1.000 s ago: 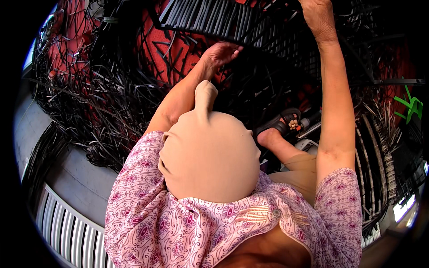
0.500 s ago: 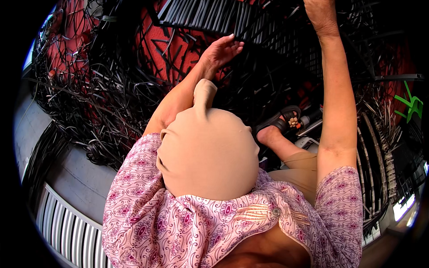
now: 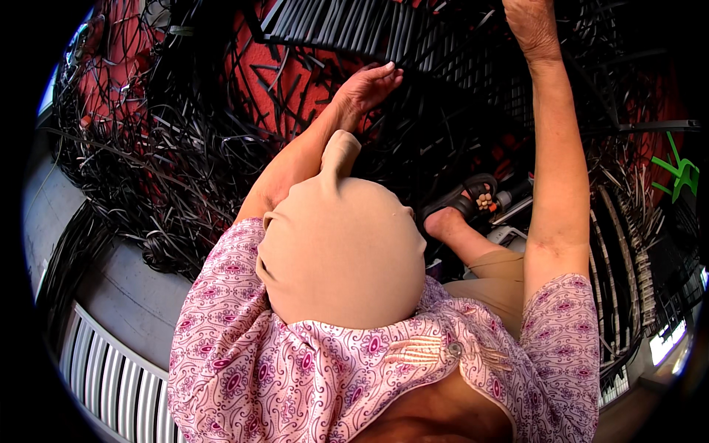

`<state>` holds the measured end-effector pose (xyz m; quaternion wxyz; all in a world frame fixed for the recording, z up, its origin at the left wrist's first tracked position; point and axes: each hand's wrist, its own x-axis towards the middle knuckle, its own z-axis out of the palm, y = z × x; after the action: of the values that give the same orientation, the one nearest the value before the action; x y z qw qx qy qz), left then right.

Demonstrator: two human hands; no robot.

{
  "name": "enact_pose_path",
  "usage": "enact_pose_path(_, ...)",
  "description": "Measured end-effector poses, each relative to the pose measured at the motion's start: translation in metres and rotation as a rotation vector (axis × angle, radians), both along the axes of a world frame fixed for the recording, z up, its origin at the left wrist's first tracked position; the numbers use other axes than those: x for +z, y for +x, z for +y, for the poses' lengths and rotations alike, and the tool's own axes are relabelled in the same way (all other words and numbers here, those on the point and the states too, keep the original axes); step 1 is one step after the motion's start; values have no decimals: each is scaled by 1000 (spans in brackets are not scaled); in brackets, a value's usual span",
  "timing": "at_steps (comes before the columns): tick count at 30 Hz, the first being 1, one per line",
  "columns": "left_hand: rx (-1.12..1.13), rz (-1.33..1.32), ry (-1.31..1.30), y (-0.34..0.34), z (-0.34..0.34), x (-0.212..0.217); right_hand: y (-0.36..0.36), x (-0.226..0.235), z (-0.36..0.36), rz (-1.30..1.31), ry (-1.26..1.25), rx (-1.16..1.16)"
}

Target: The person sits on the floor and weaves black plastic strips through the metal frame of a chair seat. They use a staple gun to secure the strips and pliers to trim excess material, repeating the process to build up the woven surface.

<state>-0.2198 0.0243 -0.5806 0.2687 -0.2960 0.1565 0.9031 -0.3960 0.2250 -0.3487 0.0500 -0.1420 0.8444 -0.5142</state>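
Note:
My left hand [image 3: 369, 87] is at the lower edge of a dark frame strung with rows of grey-black strips [image 3: 340, 26]. Its thumb and fingers are drawn together in a pinch; whatever lies between them is hidden. My right hand [image 3: 530, 31] reaches up at the top right, where the picture's edge cuts off its fingers, so its grip cannot be seen. Darker crossed weaving [image 3: 473, 70] fills the space between the two hands.
Tangled black strips [image 3: 148, 177] heap up on the left over a red surface [image 3: 277, 81]. A sandal [image 3: 480, 193] on a foot is below the weaving. At right are a green plastic piece [image 3: 685, 176] and banded canes [image 3: 642, 284]. A pale slatted piece [image 3: 118, 376] stands lower left.
My left hand has dropped slightly, and its thumb and fingers have closed together from being a little apart. My right arm has barely moved.

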Motion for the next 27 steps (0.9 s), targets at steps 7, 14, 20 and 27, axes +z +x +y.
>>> enact_pose_path(7, -13, 117, 29, 0, 1, -1, -9, 6, 3, 11, -10, -4)
enact_pose_path(14, -136, 2, -178, -8, -1, 24, -5, 0, 3, -11, 31, -49)
enact_pose_path(20, -849, 460, -943, -39, -22, 134, -4, -2, 4, -4, 13, -46)
enact_pose_path(27, 107, 1636, -2235, -147, -8, 233, 3, 2, 1, -23, -3, -49)
